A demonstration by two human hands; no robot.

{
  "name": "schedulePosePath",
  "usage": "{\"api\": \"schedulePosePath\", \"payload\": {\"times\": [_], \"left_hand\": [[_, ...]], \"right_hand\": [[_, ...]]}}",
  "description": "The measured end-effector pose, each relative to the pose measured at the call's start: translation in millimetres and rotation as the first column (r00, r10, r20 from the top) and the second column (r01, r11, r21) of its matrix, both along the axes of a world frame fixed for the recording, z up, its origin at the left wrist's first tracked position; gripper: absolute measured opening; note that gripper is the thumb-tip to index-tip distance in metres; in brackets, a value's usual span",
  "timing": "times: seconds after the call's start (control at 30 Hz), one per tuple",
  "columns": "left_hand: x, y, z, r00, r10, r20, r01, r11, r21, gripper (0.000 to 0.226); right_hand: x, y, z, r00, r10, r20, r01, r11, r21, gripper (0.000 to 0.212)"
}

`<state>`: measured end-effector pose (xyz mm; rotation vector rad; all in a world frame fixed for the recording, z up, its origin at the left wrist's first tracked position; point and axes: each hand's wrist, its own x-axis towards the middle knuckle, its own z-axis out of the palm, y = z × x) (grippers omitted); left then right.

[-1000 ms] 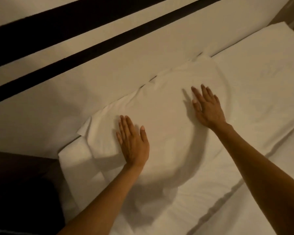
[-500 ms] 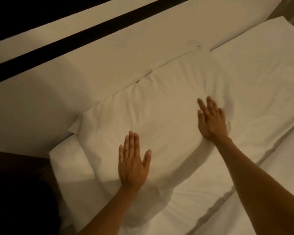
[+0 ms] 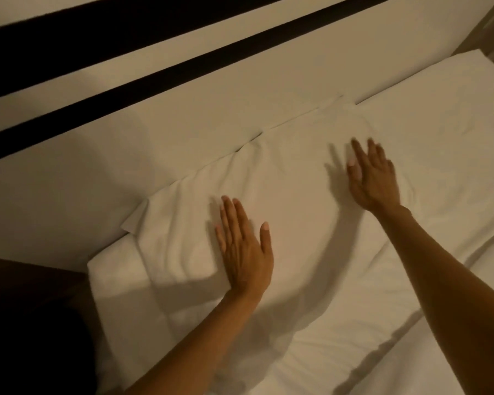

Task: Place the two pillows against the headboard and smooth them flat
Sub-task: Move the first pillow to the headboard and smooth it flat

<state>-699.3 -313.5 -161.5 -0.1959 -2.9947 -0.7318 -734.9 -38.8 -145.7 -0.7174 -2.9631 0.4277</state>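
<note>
A white pillow point(image 3: 291, 178) lies flat on the bed with its far edge against the pale headboard point(image 3: 183, 115). My left hand point(image 3: 244, 249) rests palm down on the pillow's near left part, fingers spread and holding nothing. My right hand point(image 3: 372, 175) lies flat on the pillow's right part, slightly blurred, fingers apart. To the right, a second white pillow point(image 3: 445, 129) lies along the headboard; where it ends against the sheet is hard to tell.
The headboard carries two dark horizontal bands point(image 3: 200, 64). A folded white sheet edge point(image 3: 354, 337) crosses the bed below the pillow. A dark area beside the bed point(image 3: 26, 323) fills the lower left corner.
Both hands have slid over the pillow: back toward me, then forward toward the headboard again. The pillow's left part shows fresh creases.
</note>
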Motion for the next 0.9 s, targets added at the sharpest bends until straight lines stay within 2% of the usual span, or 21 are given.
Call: {"api": "schedulePosePath", "payload": {"times": [0.17,0.3,0.37,0.63,0.8,0.9], "left_hand": [[-63.5,32.9,-17.9,0.995,0.039,0.091,-0.033,0.997,-0.073,0.061],[-83.7,12.8,-42.5,0.986,0.039,0.163,-0.018,0.992,-0.129,0.065],[-90.2,-1.1,-51.0,0.984,0.061,0.167,-0.034,0.986,-0.161,0.068],[-100.6,-58.0,-67.6,0.916,0.343,0.206,-0.316,0.936,-0.153,0.073],[-100.3,-85.5,-56.7,0.879,0.384,0.283,-0.339,0.920,-0.197,0.072],[-89.1,-80.0,-35.3,0.909,0.358,0.215,-0.324,0.930,-0.176,0.067]], "right_hand": [[-64.5,-72.0,-11.7,0.961,0.275,-0.010,-0.275,0.960,-0.046,0.052],[-85.4,-93.7,-43.9,0.934,0.344,0.100,-0.342,0.939,-0.032,0.053],[-92.0,-82.2,-54.8,0.940,0.314,0.136,-0.314,0.949,-0.018,0.054],[-102.0,-6.3,-62.2,0.977,0.100,0.190,-0.112,0.992,0.055,0.058],[-75.6,36.7,-42.0,0.965,-0.071,0.253,0.051,0.995,0.087,0.058],[-45.4,59.7,-21.5,0.948,-0.195,0.251,0.170,0.979,0.115,0.060]]}}
